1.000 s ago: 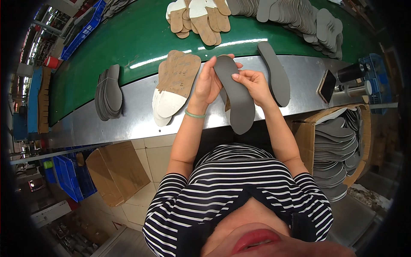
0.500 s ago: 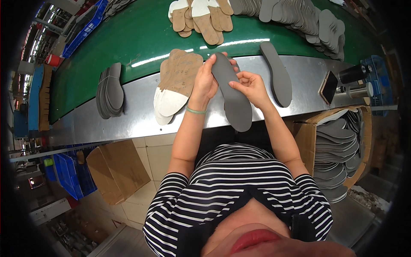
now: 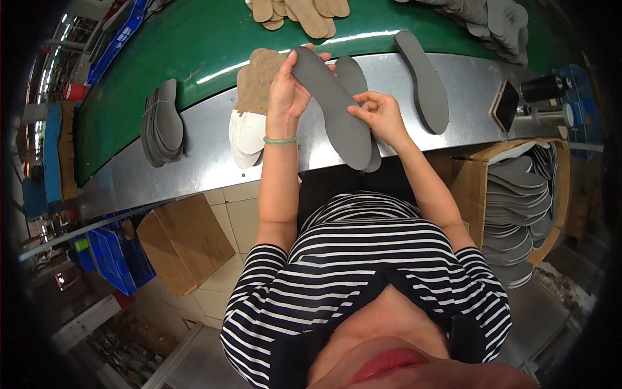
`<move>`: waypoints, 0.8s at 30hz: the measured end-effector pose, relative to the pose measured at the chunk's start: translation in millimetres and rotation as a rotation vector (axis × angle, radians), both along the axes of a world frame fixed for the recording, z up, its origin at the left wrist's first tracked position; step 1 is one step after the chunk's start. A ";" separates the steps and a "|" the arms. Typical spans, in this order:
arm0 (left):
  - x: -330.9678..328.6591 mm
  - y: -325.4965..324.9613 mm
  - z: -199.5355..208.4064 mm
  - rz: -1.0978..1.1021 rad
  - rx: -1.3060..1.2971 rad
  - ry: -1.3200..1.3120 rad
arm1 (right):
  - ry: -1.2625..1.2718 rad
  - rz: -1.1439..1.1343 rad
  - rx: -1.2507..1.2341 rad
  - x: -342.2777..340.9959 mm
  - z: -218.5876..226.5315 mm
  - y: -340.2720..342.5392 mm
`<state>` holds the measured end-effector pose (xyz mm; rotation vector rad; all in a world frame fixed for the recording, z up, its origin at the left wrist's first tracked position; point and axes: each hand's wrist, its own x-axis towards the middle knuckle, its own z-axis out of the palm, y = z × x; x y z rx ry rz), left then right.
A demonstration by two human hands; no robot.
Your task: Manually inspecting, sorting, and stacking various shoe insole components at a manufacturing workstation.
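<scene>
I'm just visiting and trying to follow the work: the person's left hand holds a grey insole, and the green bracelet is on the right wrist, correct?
Not quite: the green bracelet is on the left wrist, as the head view shows. The left hand does hold a grey insole.

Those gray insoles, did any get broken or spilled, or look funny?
I see nothing broken or spilled. The held gray insole looks whole on the side that shows. Only a lone gray insole seems a bit odd: it lies apart from the neat bundle, one end poking past the metal table onto the green surface.
</scene>
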<state>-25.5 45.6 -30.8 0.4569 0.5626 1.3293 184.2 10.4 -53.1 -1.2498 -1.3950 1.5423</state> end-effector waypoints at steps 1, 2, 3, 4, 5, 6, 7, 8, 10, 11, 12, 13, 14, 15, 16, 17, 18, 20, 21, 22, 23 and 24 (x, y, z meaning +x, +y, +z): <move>0.1 -1.3 0.7 0.007 0.012 0.001 | 0.001 -0.013 -0.005 0.4 -1.3 -0.3; 0.5 -2.8 0.0 -0.006 0.007 0.002 | 0.013 -0.003 -0.004 0.9 -2.6 -0.9; -0.1 -3.3 -0.1 -0.004 0.015 -0.001 | 0.025 0.010 -0.001 0.5 -3.3 -0.5; 0.5 -3.9 -0.2 0.000 0.023 -0.004 | 0.028 0.000 -0.002 0.2 -3.3 -0.9; 1.7 -4.7 0.0 -0.010 0.021 -0.002 | 0.027 -0.002 -0.019 -0.1 -3.0 -1.2; 3.0 -5.0 1.2 -0.008 0.019 -0.003 | 0.024 -0.003 -0.035 0.0 -2.7 -0.7; 3.9 -5.4 2.3 -0.004 0.017 -0.005 | 0.026 -0.009 -0.035 0.5 -3.0 -0.1; 4.4 -5.8 3.3 -0.010 0.016 -0.004 | 0.053 -0.004 -0.058 0.8 -3.5 0.5; 5.5 -6.5 7.1 -0.014 0.033 -0.012 | 0.082 -0.001 -0.076 1.6 -1.2 1.2; 5.4 -5.9 8.5 -0.016 0.035 -0.010 | 0.089 0.003 -0.070 1.5 1.5 1.7; 4.5 -5.9 8.8 -0.011 0.047 -0.017 | 0.093 0.009 -0.069 0.7 2.8 1.8; 4.0 -5.8 9.0 -0.005 0.058 -0.023 | 0.093 0.009 -0.069 -0.2 3.0 2.5; 3.9 -5.7 9.0 -0.005 0.058 -0.022 | 0.091 0.011 -0.062 -1.2 3.2 3.8; 3.6 -5.7 8.5 0.005 0.073 -0.025 | 0.088 0.013 -0.054 -2.4 3.4 4.5; 3.2 -5.7 8.2 0.015 0.089 -0.027 | 0.088 0.012 -0.053 -3.8 4.4 4.7; 2.6 -6.0 8.0 0.015 0.091 -0.027 | 0.022 0.024 -0.040 -5.3 6.1 5.0; 3.1 -6.2 7.7 0.021 0.089 -0.027 | -0.045 0.035 -0.026 -5.9 7.5 5.6; 2.7 -7.4 9.3 0.029 0.093 -0.027 | -0.063 0.033 -0.010 -9.4 3.6 6.8; 1.5 -8.9 11.9 0.026 0.082 -0.037 | -0.080 0.031 0.003 -11.7 6.1 7.7; -0.1 -11.1 15.0 0.023 0.071 -0.046 | -0.079 0.032 0.008 -10.6 10.4 7.7; -2.5 -14.4 18.8 0.023 0.076 -0.044 | -0.118 0.050 0.025 -7.0 16.7 7.1; -2.3 -18.8 30.5 0.197 0.146 0.178 | -0.157 0.062 0.041 -2.9 26.6 7.6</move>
